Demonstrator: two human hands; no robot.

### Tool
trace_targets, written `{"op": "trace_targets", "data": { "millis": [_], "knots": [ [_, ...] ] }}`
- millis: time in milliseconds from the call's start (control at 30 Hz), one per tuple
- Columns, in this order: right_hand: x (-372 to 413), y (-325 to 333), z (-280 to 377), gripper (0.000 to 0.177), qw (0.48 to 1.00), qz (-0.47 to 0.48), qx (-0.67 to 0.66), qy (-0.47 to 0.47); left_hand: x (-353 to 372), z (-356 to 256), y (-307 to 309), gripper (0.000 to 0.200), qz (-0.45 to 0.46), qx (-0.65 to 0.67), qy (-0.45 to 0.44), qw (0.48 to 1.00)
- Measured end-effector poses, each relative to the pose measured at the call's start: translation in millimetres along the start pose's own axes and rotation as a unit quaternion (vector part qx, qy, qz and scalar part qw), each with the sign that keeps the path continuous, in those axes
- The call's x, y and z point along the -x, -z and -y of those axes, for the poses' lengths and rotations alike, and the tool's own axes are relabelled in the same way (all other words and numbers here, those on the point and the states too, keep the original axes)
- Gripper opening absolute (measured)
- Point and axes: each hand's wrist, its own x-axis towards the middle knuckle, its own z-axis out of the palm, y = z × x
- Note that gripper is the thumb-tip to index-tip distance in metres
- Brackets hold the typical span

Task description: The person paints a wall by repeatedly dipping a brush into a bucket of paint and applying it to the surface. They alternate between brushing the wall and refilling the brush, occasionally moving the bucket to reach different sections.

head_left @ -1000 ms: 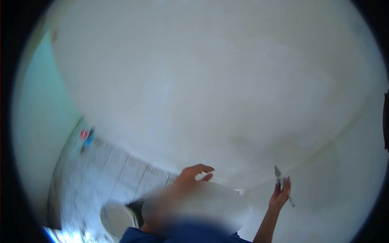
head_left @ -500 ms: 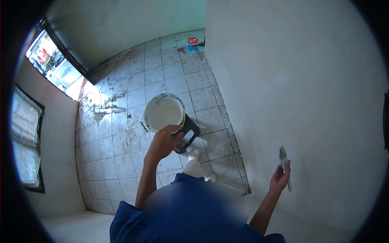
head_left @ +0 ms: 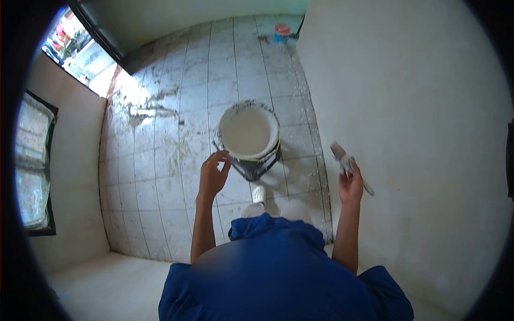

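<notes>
My right hand [head_left: 350, 184] is closed around a paintbrush [head_left: 342, 158] near the wall on the right. Its bristles point up and left, and its pale handle sticks out below my fingers; the part by the bristles is smeared whitish. A bucket [head_left: 274, 119] with a stained rim holds off-white paint [head_left: 246, 131] and stands on a dark stool [head_left: 256, 170] in front of me. At the bucket's near left side is my left hand [head_left: 213, 174], its fingers loosely bent and the thumb apart. In this view its fingertips come right up to the rim.
A smaller blue tub with a red top [head_left: 281, 33] stands by the far wall corner. Dark smears [head_left: 150, 109] mark the tiled floor [head_left: 155, 176]. A bare wall [head_left: 423, 107] rises on my right; a doorway [head_left: 88, 56] and a curtained window [head_left: 36, 160] are on the left.
My right hand has come in leftward and forward with the paintbrush, whose bristles now tilt toward the bucket. The view has shifted, and my left hand is now at the bucket's left side.
</notes>
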Motion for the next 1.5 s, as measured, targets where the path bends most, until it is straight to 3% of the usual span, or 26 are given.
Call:
{"op": "trace_targets", "data": {
  "millis": [100, 233, 367, 533, 733, 933, 1033, 1200, 1267, 1400, 1500],
  "knots": [
    [-8.4, -20.0, -26.3, 0.031, 0.998, 0.028, 0.041, -0.033, 3.3, 39.4, -17.3, 0.023, 0.033, 0.014, 0.065, 0.997],
    [-23.2, -40.8, -41.5, 0.028, 0.994, 0.019, 0.076, -0.072, -1.1, 90.2, -56.7, 0.053, 0.055, 0.047, 0.167, 0.983],
    [-46.6, -51.3, -53.2, 0.028, 0.984, 0.046, 0.151, -0.081, -9.6, 146.8, -96.4, 0.080, 0.043, 0.003, 0.178, 0.983],
    [-96.3, -67.7, -80.5, 0.032, 0.957, 0.076, 0.259, -0.105, -28.2, 177.4, -139.5, 0.096, 0.029, -0.040, 0.201, 0.978],
    [-175.7, -101.6, -154.2, 0.032, 0.879, 0.220, 0.416, -0.071, -38.5, 167.0, -179.6, 0.117, 0.023, -0.056, 0.258, 0.964],
    [-240.6, -122.1, -244.4, 0.033, 0.651, 0.473, 0.582, 0.117, -28.0, 155.3, -183.5, 0.124, -0.007, -0.034, 0.272, 0.962],
    [-263.2, -121.0, -284.7, 0.033, 0.580, 0.544, 0.599, 0.095, -31.3, 150.1, -178.3, 0.125, 0.016, -0.020, 0.318, 0.948],
    [-298.2, -83.2, -346.0, 0.030, 0.445, 0.596, 0.650, 0.153, -26.3, 155.7, -186.7, 0.124, -0.031, -0.037, 0.286, 0.957],
    [-301.2, -69.2, -358.5, 0.031, 0.429, 0.587, 0.663, 0.179, -29.2, 148.3, -185.1, 0.123, -0.034, -0.033, 0.302, 0.952],
    [-295.2, -63.1, -362.7, 0.034, 0.431, 0.572, 0.683, 0.140, -31.8, 148.1, -185.0, 0.121, -0.041, -0.003, 0.303, 0.952],
    [-282.2, -72.5, -353.5, 0.037, 0.510, 0.469, 0.720, -0.031, -27.7, 152.6, -188.5, 0.121, -0.050, -0.015, 0.276, 0.960]
  ]
}}
